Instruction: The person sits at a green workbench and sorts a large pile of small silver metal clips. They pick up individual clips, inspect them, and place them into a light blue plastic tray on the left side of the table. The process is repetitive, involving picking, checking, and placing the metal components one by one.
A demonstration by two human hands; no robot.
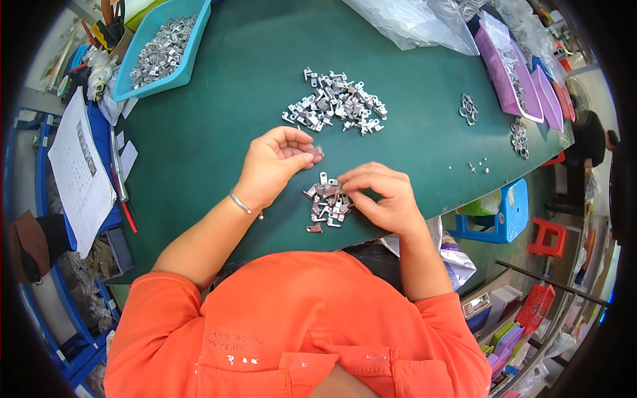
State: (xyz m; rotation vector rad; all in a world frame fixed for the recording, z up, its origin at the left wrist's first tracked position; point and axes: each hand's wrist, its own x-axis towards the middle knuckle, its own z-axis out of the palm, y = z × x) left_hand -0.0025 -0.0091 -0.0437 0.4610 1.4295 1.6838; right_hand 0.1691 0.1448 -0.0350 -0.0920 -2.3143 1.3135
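My left hand (277,159) pinches a small metal bracket (316,152) between thumb and fingers, just above the green tabletop. Close to me lies a small pile of silvery metal brackets (325,211), some with a hole in a flat tab. My right hand (385,196) is at the right edge of this pile, thumb and fingertips drawn together; whatever is between them is too hidden to make out. Beyond my left hand is a larger heap of similar brackets (335,103). One single bracket (314,228) lies at the near edge of the small pile.
A turquoise basket (192,56) full of metal parts stands at the far left of the green table (219,86). Toward the right are metal ring clusters (468,109), a purple basket (499,73) and clear plastic sheeting (418,23). Papers (83,176) hang over the left edge; a blue stool (507,212) stands beyond the right edge.
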